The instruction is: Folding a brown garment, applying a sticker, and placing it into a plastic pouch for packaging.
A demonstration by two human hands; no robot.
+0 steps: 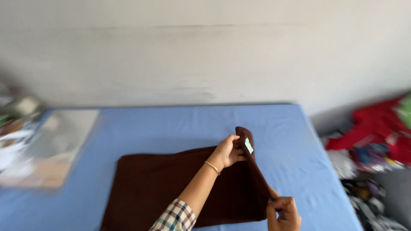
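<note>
Your right hand [284, 212], nearest you, pinches the near edge of the brown garment [162, 188]. Just beyond, your left hand [229, 150], a thin bangle [212, 167] at its wrist, grips the lifted far corner beside a pale green tag [249, 146]. The rest of the cloth lies on the blue bed [180, 124]. A clothes heap [376, 141] sits to the right.

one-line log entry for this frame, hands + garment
left hand: pinching raised edge of brown garment | right hand: gripping its near edge | garment: partly flat on blue bed | clothes pile: floor, right
</note>
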